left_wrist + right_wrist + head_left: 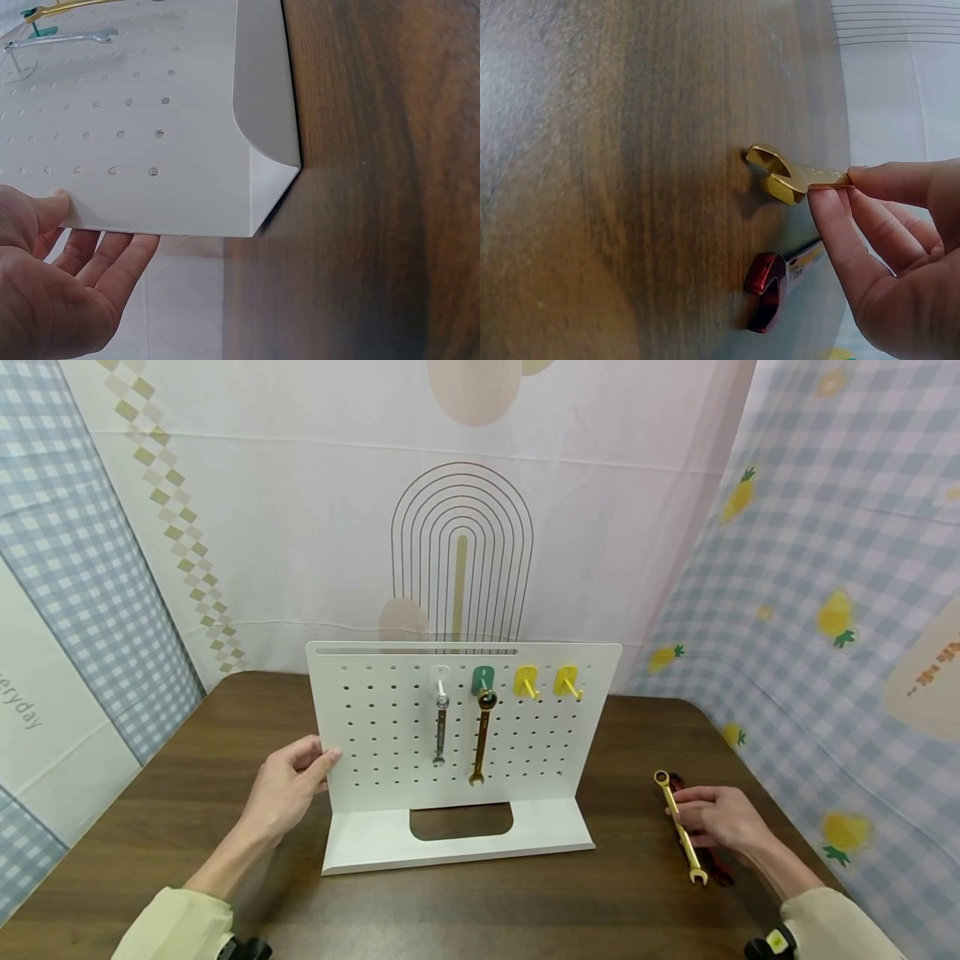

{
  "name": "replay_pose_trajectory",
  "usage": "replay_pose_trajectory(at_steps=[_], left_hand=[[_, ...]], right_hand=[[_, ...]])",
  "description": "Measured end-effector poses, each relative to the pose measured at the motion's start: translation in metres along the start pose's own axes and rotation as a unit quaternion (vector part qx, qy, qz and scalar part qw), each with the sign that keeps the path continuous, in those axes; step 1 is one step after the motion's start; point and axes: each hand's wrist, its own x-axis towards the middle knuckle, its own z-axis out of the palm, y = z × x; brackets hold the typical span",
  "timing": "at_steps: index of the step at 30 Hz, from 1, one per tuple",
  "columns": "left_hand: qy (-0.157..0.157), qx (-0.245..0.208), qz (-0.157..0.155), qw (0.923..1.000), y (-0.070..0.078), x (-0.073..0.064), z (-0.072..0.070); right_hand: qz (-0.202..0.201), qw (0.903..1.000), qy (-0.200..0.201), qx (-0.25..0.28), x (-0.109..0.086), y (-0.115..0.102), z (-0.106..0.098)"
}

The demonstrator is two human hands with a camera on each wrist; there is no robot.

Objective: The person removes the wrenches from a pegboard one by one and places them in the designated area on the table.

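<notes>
My left hand grips the left edge of a white pegboard stand, thumb on the front and fingers behind, as the left wrist view shows. At the right, my right hand pinches a gold combination wrench by its shank between thumb and fingers. Just beside it a dark red wrench lies on the table, partly hidden by the hand in the head view. A silver wrench hangs from a white hook, and a darker gold wrench from a green hook.
Two yellow hooks stick out at the pegboard's upper right. The stand's base rests on a brown wooden table. Printed cloth hangs behind the table, with checked cloth along its right side.
</notes>
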Motion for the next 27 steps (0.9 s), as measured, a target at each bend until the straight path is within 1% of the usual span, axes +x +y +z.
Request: replay_pose_trajectory(at_steps=[7,13,20,27], left_hand=[[0.0,0.004,0.003,1.0,-0.0006,0.0,0.0002],[0.0,0.004,0.004,1.0,-0.001,0.0002,0.0003],[-0.001,0.003,0.005,1.0,-0.0005,0.0007,0.0],[-0.002,0.004,0.002,1.0,-0.0002,0.0004,-0.0003]], right_hand=[[-0.003,0.9997,0.01,-0.022,-0.0004,-0.0028,0.0018],[-0.01,0.9993,0.023,-0.028,-0.001,-0.002,0.0037],[-0.007,0.9981,0.047,-0.039,0.0005,0.0003,0.0062],[-0.006,0.997,0.057,-0.053,-0.0011,0.0009,0.0064]])
